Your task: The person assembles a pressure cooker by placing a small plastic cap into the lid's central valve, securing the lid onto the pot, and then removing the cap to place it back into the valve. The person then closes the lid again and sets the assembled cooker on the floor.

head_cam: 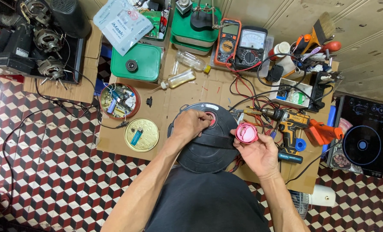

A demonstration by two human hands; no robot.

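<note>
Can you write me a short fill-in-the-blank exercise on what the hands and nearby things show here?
1. The right hand holds a round ____ cap.
2. The left hand rests on a round ____ appliance.
3. The gold lid holds a small ____ lighter.

Missing words: pink; black; blue

Both bare forearms reach forward from the bottom of the view, elbows bent and spread, converging toward the middle. The left hand lies palm down with its knuckles up and its fingers curled downward at the tips — pressing on what is beneath it. The right hand is turned palm up and slightly inward, its wrist bent back, thumb and fingers closed in a loose pinch around something small — held just beside the left hand, the two not touching.
</note>
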